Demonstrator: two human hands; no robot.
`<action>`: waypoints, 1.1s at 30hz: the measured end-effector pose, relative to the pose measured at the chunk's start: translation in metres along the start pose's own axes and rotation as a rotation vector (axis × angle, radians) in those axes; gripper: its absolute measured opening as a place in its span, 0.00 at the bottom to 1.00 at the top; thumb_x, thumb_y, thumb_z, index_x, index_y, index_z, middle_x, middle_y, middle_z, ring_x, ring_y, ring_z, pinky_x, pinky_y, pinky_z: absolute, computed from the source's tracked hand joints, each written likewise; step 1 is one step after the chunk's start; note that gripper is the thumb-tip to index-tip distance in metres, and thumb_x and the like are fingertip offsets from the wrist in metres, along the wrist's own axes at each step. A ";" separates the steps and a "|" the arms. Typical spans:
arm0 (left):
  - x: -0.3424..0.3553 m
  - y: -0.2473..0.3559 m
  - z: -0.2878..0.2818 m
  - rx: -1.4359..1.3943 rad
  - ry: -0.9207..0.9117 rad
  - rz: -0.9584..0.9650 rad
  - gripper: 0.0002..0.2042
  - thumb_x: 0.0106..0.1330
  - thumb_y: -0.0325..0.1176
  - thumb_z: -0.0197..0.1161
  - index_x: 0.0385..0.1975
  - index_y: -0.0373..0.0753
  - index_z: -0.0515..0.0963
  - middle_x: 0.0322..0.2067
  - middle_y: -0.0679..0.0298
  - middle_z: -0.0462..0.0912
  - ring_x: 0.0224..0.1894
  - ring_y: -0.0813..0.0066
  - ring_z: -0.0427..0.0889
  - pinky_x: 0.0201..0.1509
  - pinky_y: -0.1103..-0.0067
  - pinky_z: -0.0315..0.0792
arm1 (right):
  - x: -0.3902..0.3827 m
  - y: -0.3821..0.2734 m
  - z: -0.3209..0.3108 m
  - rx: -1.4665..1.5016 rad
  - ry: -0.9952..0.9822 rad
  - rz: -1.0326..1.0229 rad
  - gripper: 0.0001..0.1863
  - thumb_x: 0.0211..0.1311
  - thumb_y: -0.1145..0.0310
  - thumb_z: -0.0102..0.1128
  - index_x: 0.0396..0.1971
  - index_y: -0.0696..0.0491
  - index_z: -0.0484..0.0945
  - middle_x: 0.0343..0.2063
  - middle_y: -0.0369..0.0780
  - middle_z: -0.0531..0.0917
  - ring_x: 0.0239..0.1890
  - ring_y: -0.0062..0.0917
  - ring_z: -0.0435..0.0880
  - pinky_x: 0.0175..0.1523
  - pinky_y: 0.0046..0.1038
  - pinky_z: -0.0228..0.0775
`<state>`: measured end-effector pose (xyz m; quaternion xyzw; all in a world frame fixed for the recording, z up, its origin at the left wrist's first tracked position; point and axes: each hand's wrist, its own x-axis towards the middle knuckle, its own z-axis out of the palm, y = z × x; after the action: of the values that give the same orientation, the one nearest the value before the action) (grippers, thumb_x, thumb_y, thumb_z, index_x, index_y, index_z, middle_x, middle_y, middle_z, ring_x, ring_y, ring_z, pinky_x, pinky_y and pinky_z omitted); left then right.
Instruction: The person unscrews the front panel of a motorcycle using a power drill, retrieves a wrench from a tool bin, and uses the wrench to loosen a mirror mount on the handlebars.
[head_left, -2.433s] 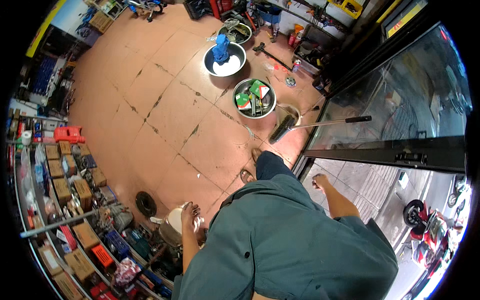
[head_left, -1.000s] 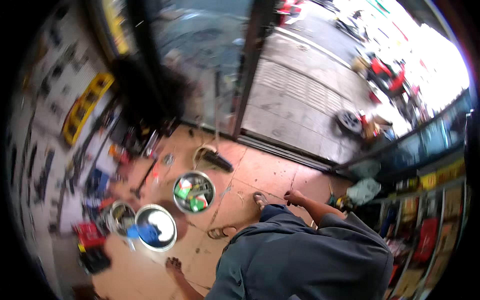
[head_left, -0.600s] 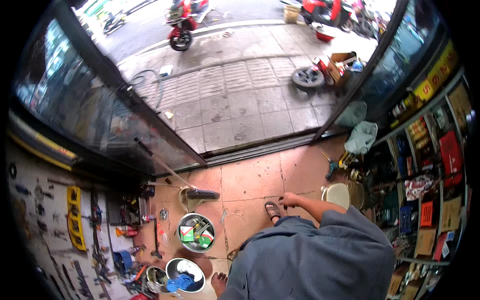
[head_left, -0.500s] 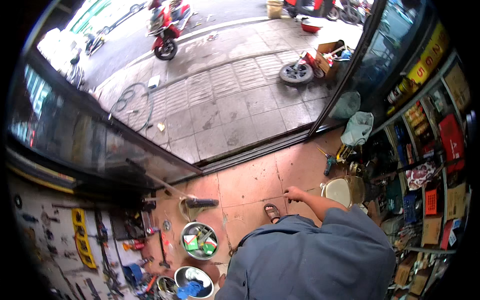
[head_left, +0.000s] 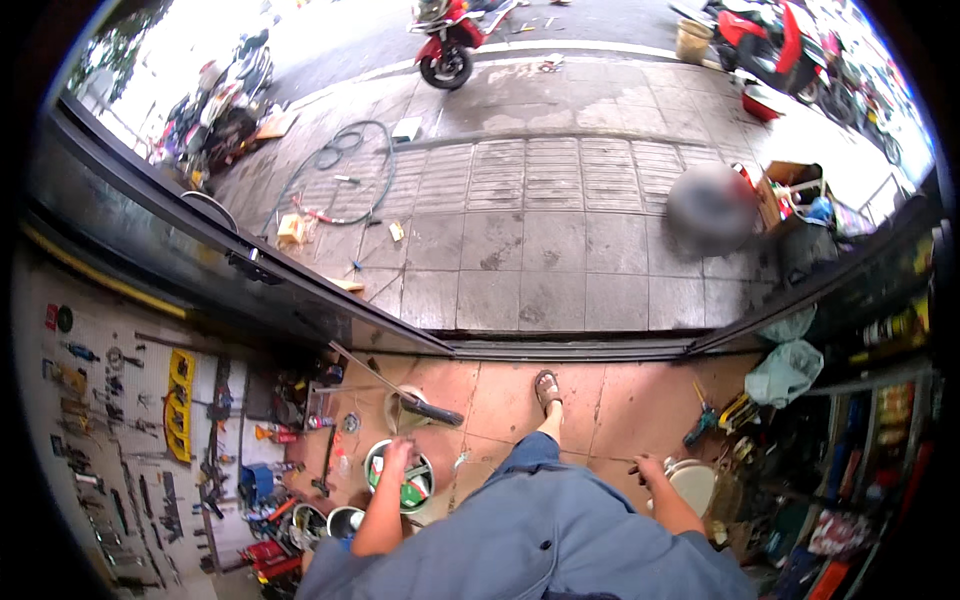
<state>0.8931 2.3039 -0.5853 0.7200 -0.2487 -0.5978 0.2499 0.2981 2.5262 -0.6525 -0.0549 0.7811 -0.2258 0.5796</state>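
My left hand [head_left: 398, 455] hangs over a round metal basin [head_left: 430, 492] that holds green-and-white boxes [head_left: 414, 488]. The hand overlaps the basin from above; I cannot see whether it touches anything there, and its fingers are too small and soft to read. Off to the right, my right hand [head_left: 648, 468] is held away from my body beside a stool with a pale round seat [head_left: 692, 487]. Its fingers are curled, and a small dark bit shows at them, too small to name. My sandalled foot [head_left: 547, 388] is on the reddish tiles between the hands.
A metal door track [head_left: 570, 345] crosses ahead, with grey paving beyond. A broom [head_left: 430, 410] lies near the basin. Tools hang on the left wall [head_left: 130, 470]. A drill [head_left: 700, 425] and plastic bag [head_left: 785, 372] are at the right. Outside lie a coiled hose [head_left: 385, 175] and a red motorbike [head_left: 447, 50].
The view has swung so the doorway lies straight ahead. My left hand has come into sight over the basin, and my foot has stepped toward the door track. The right hand stays out at my side.
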 end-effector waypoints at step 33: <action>0.070 0.254 0.330 -0.183 0.304 -0.041 0.10 0.55 0.25 0.50 0.32 0.36 0.79 0.29 0.64 0.82 0.30 0.77 0.81 0.29 0.79 0.74 | 0.331 -0.793 -0.215 -0.379 -0.057 -0.375 0.20 0.60 0.57 0.53 0.49 0.51 0.72 0.32 0.47 0.82 0.09 0.18 0.60 0.12 0.22 0.51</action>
<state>0.5643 2.0468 -0.5225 0.7813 -0.1376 -0.5071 0.3370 -0.1481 1.7662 -0.5649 -0.3125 0.7690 -0.1773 0.5288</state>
